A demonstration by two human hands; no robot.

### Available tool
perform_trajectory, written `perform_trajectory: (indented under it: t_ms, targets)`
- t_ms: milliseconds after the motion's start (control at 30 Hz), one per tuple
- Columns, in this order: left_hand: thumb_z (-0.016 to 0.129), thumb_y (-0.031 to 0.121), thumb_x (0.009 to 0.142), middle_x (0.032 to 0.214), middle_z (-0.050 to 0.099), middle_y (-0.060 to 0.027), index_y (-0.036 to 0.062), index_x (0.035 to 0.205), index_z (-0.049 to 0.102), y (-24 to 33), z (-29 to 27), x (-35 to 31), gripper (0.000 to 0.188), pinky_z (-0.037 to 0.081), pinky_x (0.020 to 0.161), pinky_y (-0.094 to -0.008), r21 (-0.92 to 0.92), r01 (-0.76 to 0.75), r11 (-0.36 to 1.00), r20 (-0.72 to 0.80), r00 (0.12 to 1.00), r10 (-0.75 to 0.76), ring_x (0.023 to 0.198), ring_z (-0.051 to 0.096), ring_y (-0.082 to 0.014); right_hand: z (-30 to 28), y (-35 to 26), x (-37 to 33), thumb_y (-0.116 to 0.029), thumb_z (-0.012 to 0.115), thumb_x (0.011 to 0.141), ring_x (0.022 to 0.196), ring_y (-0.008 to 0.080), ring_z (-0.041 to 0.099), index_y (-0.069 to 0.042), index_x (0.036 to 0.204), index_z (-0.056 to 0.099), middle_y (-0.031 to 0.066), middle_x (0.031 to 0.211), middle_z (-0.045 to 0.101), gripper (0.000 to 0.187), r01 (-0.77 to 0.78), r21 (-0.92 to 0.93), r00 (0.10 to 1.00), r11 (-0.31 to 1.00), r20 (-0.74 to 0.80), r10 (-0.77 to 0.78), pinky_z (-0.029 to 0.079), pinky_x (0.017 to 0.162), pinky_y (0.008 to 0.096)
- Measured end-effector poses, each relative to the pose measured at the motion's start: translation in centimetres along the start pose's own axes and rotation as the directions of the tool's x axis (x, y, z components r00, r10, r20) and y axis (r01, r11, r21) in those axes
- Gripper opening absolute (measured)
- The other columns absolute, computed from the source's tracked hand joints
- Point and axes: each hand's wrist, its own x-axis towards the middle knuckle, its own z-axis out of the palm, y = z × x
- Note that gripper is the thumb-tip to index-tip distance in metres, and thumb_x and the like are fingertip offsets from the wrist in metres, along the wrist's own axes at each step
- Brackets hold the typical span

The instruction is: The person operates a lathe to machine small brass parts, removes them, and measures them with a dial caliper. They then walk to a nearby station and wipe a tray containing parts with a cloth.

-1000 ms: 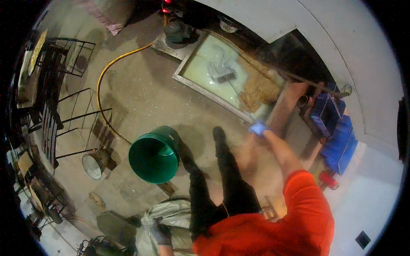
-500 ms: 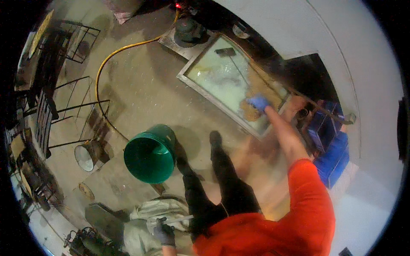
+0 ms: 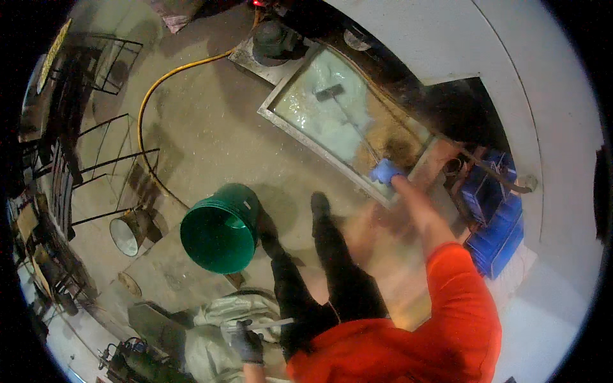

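My right hand (image 3: 385,172), in a blue glove, grips the handle of a long-handled hoe (image 3: 330,93) with a flat rectangular head. The hoe reaches across a framed rectangular trough (image 3: 319,143). Cloudy pale-green liquid (image 3: 313,105) fills the trough's far left part, and the hoe's head is there. Wet brown sandy material (image 3: 393,137) lies at the right, beside my hand. At the lower left, my left hand (image 3: 246,343), in a dark grey glove, is closed around a pale bar-like object (image 3: 271,323). Its full shape is hidden.
A green bucket (image 3: 220,233) stands left of my legs, with a metal pail (image 3: 128,233) beyond it. Pale sacks (image 3: 236,309) lie near my left hand. A yellow hose (image 3: 143,115) curves over the floor. Blue crates (image 3: 495,233) stand right; black metal racks (image 3: 105,172) line the left.
The hoe's head has come nearer to me through the liquid. My right hand has lowered slightly toward the trough's near edge. My left hand keeps its hold.
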Motion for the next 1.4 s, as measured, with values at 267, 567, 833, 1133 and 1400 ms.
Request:
perform_trajectory:
  t_ms: [267, 567, 833, 1133, 1400]
  targets:
    - [0.053, 0.034, 0.088, 0.052, 0.036, 0.0004, 0.0117, 0.089, 0.059, 1.7, -2.3, 0.8, 0.023, 0.035, 0.044, -0.0298, -0.060, -0.018, 0.998, 0.002, 1.000, 0.018, 0.047, 0.035, -0.0127, 5.0, 9.0, 2.0, -0.026, 0.069, 0.059, 0.063, 0.0263, 0.064, -0.001, 0.069, 0.065, 0.0156, 0.068, 0.065, 0.027, 0.074, -0.067, 0.997, 0.995, 0.040, -0.071, 0.051, 0.064, 0.0396]
    - [0.053, 0.036, 0.087, 0.049, 0.035, 0.0003, 0.0084, 0.086, 0.058, 0.7, -2.7, 0.7, 0.028, 0.029, 0.041, -0.0297, -0.216, 0.095, 0.972, -0.022, 0.995, -0.102, 0.043, 0.029, -0.0128, 1.7, 8.8, -2.0, -0.034, 0.059, 0.071, 0.062, 0.0210, 0.057, -0.006, 0.069, 0.065, 0.0132, 0.071, 0.061, 0.029, 0.291, -0.041, 0.955, 0.956, -0.048, -0.292, 0.045, 0.060, 0.0376]
    - [0.052, 0.040, 0.089, 0.044, 0.032, -0.0004, 0.0036, 0.086, 0.060, 0.5, -1.4, -0.9, 0.037, 0.030, 0.039, -0.0293, -0.090, 0.059, 0.994, -0.141, 0.988, -0.071, 0.038, 0.034, -0.0138, -3.3, -6.5, 2.4, -0.033, 0.065, 0.060, 0.089, 0.0321, 0.061, -0.003, 0.074, 0.067, 0.0218, 0.091, 0.063, 0.034, 0.110, 0.047, 0.990, 0.993, -0.097, -0.105, 0.047, 0.078, 0.0413]
    - [0.056, 0.038, 0.086, 0.075, 0.056, -0.0057, 0.0085, 0.087, 0.060, -0.4, -2.9, 0.7, 0.030, 0.038, 0.044, -0.0311, -0.160, 0.051, 0.986, 0.017, 0.999, -0.048, 0.057, 0.049, -0.0152, 2.5, 1.9, 1.1, -0.028, 0.066, 0.060, 0.084, 0.0358, 0.063, -0.001, 0.086, 0.068, 0.0229, 0.092, 0.064, 0.037, 0.125, -0.174, 0.985, 0.977, -0.093, -0.143, 0.050, 0.076, 0.0399]
    - [0.051, 0.040, 0.089, 0.045, 0.029, 0.0011, 0.0058, 0.085, 0.061, 3.7, -1.9, 0.3, 0.036, 0.035, 0.040, -0.0302, -0.011, -0.042, 0.999, 0.011, 0.999, 0.042, 0.039, 0.033, -0.0138, 8.5, 13.5, 1.7, -0.027, 0.062, 0.064, 0.077, 0.0310, 0.062, 0.002, 0.084, 0.066, 0.0209, 0.088, 0.064, 0.035, 0.232, -0.344, 0.965, 0.910, -0.041, -0.261, 0.049, 0.070, 0.0398]
